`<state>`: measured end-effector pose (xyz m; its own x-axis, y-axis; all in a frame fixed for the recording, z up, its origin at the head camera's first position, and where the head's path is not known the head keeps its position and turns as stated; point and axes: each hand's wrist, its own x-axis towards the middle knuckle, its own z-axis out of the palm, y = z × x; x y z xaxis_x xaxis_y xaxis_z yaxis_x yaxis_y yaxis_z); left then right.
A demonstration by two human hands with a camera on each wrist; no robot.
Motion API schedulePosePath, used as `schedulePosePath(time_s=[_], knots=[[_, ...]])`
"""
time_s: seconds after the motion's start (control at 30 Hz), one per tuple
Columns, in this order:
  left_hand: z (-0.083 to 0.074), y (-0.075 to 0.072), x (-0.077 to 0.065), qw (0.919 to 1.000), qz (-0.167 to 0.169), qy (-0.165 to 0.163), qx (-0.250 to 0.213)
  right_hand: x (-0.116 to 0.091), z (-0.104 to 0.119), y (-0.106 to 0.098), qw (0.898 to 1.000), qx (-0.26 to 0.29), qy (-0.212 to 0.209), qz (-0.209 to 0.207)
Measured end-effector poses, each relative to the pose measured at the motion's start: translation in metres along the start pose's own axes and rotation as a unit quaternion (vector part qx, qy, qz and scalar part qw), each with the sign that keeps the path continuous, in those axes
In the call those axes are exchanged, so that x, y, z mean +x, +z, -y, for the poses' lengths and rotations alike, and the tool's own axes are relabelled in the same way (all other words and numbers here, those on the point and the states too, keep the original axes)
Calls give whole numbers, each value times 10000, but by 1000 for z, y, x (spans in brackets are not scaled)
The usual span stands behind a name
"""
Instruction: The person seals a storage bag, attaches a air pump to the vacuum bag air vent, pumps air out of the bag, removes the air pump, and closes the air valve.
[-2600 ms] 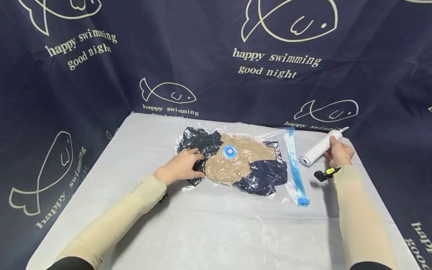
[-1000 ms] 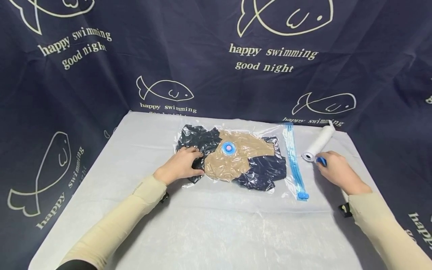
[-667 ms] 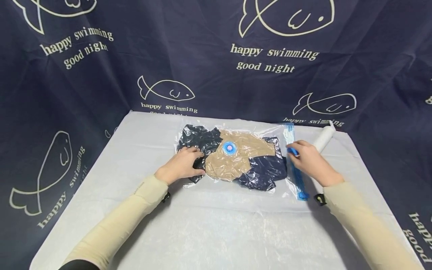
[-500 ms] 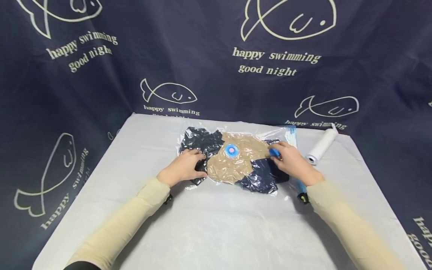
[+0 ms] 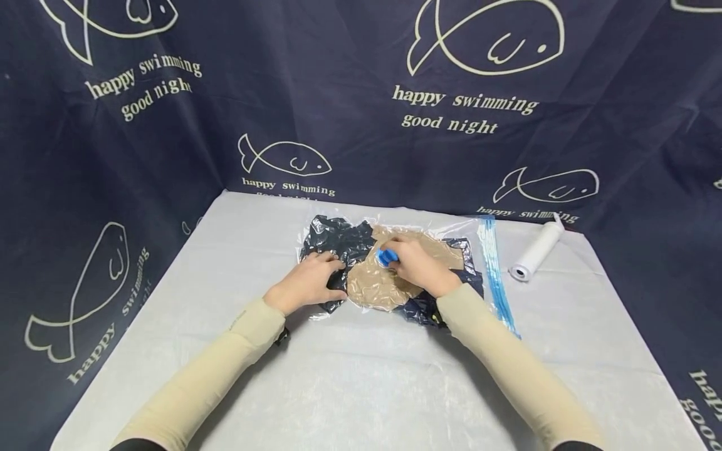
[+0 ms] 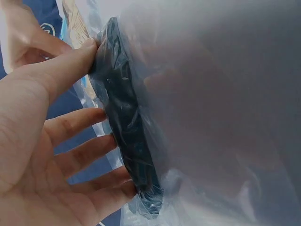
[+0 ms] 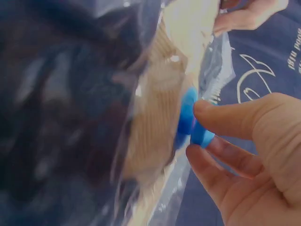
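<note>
A clear vacuum storage bag [image 5: 375, 289] lies flat on the table, packed with black, tan and navy clothes. My left hand [image 5: 307, 282] rests on its left end over the black garment [image 5: 333, 235]; the left wrist view shows the thumb and fingers [image 6: 77, 153] spread along the bag's edge. At the blue valve [image 7: 188, 110] on the tan part, my right hand [image 5: 420, 266] pinches a blue valve cap [image 7: 203, 135] between thumb and fingertips. The cap is right up against the valve, most of which the hand hides in the head view.
A white hand pump [image 5: 536, 252] lies on the table's right side, beyond the bag's blue zip seal [image 5: 496, 269]. White cloth covers the table [image 5: 361, 388], and a dark blue curtain [image 5: 361, 94] with fish prints hangs behind and around it.
My right hand has let go of the pump at the right, picked up the blue cap and carried it left across the bag to the valve. The left hand has stayed in place.
</note>
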<state>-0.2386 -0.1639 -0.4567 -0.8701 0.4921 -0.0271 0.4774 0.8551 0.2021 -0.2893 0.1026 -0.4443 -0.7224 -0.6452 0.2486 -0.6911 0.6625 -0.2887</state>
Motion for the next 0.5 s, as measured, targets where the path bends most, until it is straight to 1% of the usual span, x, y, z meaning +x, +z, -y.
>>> schedulePosePath(time_s=[0.1, 0.17, 0.37, 0.5], knots=[[-1, 0, 1, 10000, 30, 8, 91, 6, 2, 3, 9997, -70, 21, 240], [-3, -1, 1, 9999, 32, -3, 101, 8, 3, 4, 9993, -150, 65, 326], [-9, -6, 1, 9997, 163, -149, -47, 11, 5, 8, 9988, -169, -28, 449], [-9, -5, 0, 9998, 116, -162, -76, 13, 6, 8, 9986, -159, -2, 504]])
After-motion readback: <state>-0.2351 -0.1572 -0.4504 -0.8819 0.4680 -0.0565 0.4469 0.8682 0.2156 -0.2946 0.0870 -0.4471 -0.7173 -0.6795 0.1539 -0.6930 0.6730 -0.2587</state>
